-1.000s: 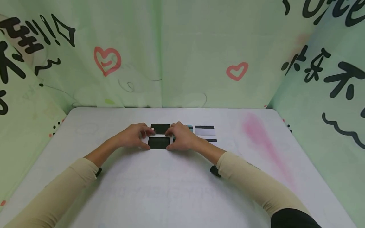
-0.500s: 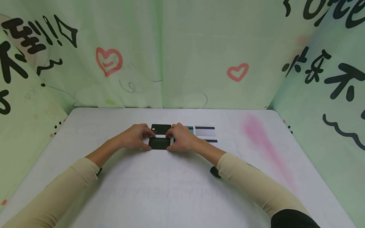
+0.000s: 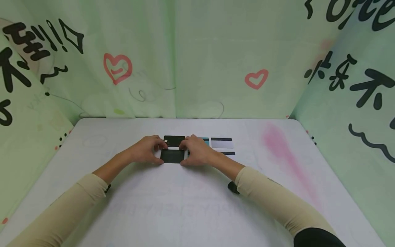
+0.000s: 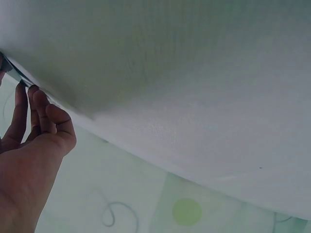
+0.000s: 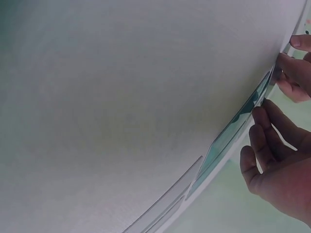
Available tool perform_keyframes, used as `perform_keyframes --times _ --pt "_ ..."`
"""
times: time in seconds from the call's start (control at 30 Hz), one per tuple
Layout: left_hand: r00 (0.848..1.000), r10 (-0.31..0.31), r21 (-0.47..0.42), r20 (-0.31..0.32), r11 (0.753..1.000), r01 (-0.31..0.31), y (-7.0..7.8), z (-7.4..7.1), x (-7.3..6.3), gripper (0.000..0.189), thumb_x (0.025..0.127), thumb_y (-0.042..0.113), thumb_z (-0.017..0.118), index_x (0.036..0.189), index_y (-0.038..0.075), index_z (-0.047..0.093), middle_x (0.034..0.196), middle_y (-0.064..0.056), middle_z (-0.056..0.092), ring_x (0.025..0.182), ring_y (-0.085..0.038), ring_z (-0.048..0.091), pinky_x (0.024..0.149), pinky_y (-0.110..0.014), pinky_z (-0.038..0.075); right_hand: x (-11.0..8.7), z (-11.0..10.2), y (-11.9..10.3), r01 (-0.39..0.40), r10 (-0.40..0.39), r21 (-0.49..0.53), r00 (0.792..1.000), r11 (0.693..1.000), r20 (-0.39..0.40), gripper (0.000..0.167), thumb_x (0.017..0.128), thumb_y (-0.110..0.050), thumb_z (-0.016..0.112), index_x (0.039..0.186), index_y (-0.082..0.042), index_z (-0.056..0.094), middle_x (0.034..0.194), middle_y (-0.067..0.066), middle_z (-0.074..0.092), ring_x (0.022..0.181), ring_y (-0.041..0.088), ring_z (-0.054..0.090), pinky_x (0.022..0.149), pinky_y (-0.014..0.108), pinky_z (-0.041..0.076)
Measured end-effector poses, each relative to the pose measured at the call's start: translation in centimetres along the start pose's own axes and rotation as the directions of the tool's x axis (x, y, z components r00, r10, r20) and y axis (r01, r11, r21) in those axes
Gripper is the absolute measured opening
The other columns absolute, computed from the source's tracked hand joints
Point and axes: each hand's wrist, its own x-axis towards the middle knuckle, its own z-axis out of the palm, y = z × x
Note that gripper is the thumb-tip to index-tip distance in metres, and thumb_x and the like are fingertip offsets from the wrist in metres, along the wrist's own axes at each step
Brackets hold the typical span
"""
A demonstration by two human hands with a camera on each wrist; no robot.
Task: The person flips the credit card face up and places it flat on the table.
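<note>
Black card [image 3: 172,156] lies flat on the white table [image 3: 182,195], directly below a second dark card [image 3: 174,141] as the head view shows it. Against the two earlier head views, little has changed: the framing shifts slightly, while card and hands keep their places. This suggests that the card is being steadied or squared rather than carried. Left hand [image 3: 144,149] grips its left end, fingers bent at the upper corner and thumb at the lower; right hand [image 3: 199,151] grips the right end likewise. Whether the card is pressed down cannot be told. Right of it, partly covered by the right hand, are a blue card [image 3: 206,142] and a lower striped card [image 3: 226,153]; a white card [image 3: 222,143] bears a dark stripe. No brand or label is legible on any card; the second dark card carries a small pale mark at its left. Backdrop [image 3: 213,51] writing includes black Latin lettering [image 3: 364,15], cut off, apparently "orce", and brushed characters, one resembling 不 [image 3: 374,80].
</note>
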Motion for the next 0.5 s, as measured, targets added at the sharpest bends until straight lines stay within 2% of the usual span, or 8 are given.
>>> perform_keyframes --times 0.5 --pt "1.000 -0.009 -0.001 -0.024 1.000 0.009 0.36 0.05 -0.26 0.045 0.073 0.017 0.091 0.114 0.008 0.074 0.102 -0.002 0.067 0.093 -0.020 0.060 0.083 -0.035 0.049 -0.23 -0.19 -0.28 -0.002 0.002 0.085 1.000 0.996 -0.003 0.052 0.077 -0.025 0.089 0.122 -0.007 0.071 0.111 0.009 0.068 0.107 0.025 0.054 0.093 0.037 0.046"
